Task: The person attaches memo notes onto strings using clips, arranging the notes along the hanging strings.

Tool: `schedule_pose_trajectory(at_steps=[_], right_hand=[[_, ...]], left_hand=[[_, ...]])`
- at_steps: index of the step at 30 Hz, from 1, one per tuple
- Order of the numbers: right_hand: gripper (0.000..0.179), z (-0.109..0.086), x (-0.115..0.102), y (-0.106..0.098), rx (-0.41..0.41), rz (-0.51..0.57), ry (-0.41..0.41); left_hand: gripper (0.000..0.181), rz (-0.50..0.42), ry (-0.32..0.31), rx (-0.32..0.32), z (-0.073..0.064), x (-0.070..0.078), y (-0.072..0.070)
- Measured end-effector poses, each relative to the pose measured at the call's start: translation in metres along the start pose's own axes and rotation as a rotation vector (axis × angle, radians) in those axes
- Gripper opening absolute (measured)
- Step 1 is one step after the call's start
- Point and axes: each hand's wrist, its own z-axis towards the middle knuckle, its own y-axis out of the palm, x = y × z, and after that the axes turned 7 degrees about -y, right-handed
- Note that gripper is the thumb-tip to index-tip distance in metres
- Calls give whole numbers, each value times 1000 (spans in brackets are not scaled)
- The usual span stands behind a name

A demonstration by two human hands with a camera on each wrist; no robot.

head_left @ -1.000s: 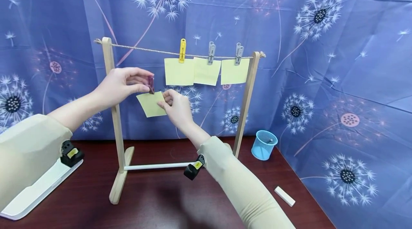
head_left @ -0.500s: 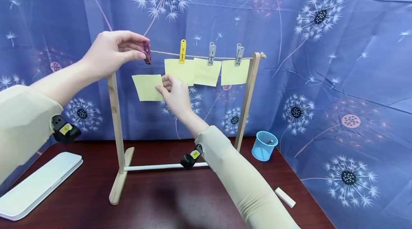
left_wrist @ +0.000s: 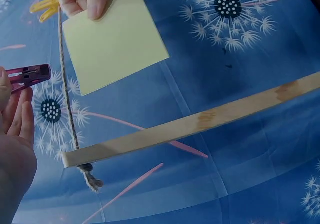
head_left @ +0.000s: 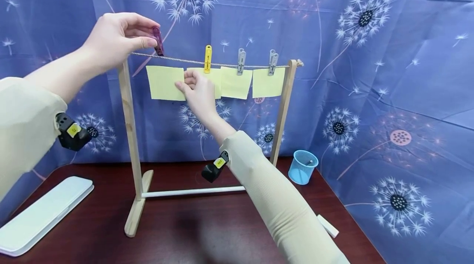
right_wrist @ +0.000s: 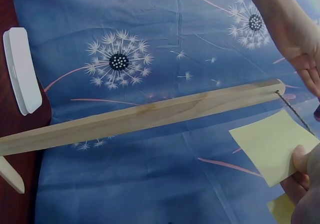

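Note:
My left hand (head_left: 116, 39) pinches a purple clothespin (head_left: 158, 41) just above the rope (head_left: 177, 59), near its left end. In the left wrist view the clothespin (left_wrist: 31, 75) points toward the rope with a gap between. Between thumb and fingers my right hand (head_left: 200, 93) holds a yellow paper square (head_left: 165, 83) by its right edge, its top edge slightly below the rope. To the right hang three more paper squares: one under a yellow clothespin (head_left: 207, 59), partly hidden by my right hand, and two under grey clothespins (head_left: 241, 61).
A wooden post (head_left: 130, 132) carries the rope on the left, another post (head_left: 284, 111) on the right, with a white rod (head_left: 192, 192) low between them. A white case (head_left: 46, 214) lies left; a blue mesh cup (head_left: 301, 169) and white block (head_left: 328, 227) are right.
Both hands have risen. The right hand has lifted the paper square up close to the rope, and the left hand has carried the purple clothespin up and left, above the rope.

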Motion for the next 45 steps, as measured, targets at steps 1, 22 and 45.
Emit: schedule_pose_trajectory(at_steps=[1, 22, 45], right_hand=[[22, 0, 0, 0, 1, 0, 7], [27, 3, -3, 5, 58, 52, 25], [26, 6, 1, 5, 56, 64, 50]], left_hand=[[45, 5, -4, 0, 1, 0, -1], [30, -76, -116, 203, 8, 14, 20], [33, -19, -169, 251, 6, 15, 22]])
